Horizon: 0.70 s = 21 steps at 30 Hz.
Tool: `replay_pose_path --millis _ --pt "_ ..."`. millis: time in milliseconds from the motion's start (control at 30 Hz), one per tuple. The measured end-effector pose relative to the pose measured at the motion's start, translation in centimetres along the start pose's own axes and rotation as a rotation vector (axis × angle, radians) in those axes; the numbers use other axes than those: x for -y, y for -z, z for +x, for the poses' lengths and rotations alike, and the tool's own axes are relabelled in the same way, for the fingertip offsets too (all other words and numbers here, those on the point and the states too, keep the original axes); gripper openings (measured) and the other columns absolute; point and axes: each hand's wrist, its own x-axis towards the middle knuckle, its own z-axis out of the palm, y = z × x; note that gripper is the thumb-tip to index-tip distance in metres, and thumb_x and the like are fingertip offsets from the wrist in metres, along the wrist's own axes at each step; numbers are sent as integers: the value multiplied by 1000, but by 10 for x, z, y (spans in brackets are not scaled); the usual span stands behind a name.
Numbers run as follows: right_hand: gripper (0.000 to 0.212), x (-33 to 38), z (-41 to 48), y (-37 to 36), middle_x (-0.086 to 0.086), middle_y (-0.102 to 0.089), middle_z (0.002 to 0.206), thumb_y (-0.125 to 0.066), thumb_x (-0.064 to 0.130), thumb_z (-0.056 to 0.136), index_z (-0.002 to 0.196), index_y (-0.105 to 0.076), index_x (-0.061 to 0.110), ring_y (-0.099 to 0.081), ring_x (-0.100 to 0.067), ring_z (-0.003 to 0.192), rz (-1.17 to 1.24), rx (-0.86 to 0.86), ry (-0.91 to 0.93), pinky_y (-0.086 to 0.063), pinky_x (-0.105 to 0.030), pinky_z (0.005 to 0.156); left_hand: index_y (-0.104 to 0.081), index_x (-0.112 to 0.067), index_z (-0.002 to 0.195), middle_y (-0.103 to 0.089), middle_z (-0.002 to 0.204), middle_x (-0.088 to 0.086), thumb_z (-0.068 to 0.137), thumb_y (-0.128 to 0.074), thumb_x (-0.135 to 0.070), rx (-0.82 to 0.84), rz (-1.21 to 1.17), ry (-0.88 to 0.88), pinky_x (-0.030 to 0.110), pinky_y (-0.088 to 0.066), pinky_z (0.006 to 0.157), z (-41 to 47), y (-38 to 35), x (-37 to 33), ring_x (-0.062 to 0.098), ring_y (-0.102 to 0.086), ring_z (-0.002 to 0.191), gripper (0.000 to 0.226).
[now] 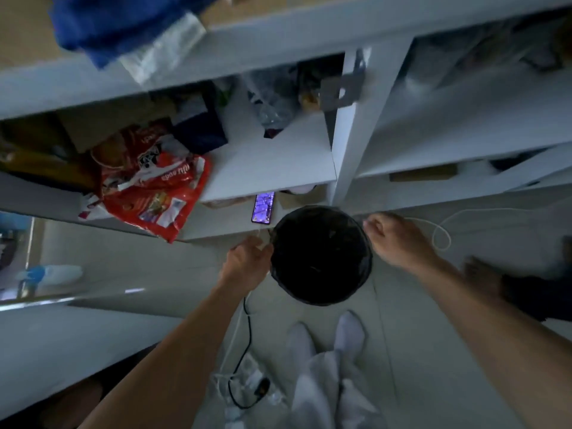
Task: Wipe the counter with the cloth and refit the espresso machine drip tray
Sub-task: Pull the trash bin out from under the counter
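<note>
Looking straight down here, both hands are at a black bin [320,255] on the floor, right in front of a white shelf [272,156]. The left hand [247,261] sits on the bin's left rim with its fingers [263,246] closed on something pale and small, maybe the liner edge, too blurry to say. The right hand [399,239] is at the opposite rim, curled shut, but I can't tell what it's pinching, if anything. My guess is they're on opposite sides to pull the liner straight or steady the bin. No espresso machine, drip tray or bench in sight. The blue thing [123,23] up on the shelf top might be the cloth, can't be sure. A lit phone [263,207] lies on the low shelf just behind the bin, a red bag [154,193] hanging off the shelf edge to the left.
</note>
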Motion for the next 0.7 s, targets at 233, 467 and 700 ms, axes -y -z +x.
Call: replay_pose_path --millis 233,467,700 --pt "51 -51 34 -81 -16 -39 140 -42 39 95 140 -32 19 -43 -37 124 -126 141 -165 -38 -42 96 -41 -12 139 -55 134 17 92 -47 -39 64 126 89 35 -40 99 77 -71 41 35 -50 124 54" --pt "62 -80 68 -142 -20 -41 136 -49 29 93 144 -17 14 -45 -38 119 -51 241 -318 -38 -35 83 -39 -12 138 -47 139 24 88 -41 -32 149 158 144 36 -40 97 121 -132 59 41 -47 124 53" --pt "47 -101 81 -178 -24 -45 131 -52 21 91 132 -36 3 -47 -39 117 28 170 -420 -41 -36 89 -38 -11 133 -52 130 27 88 -47 -17 66 172 148 42 -42 95 137 -158 75 44 -51 119 46"
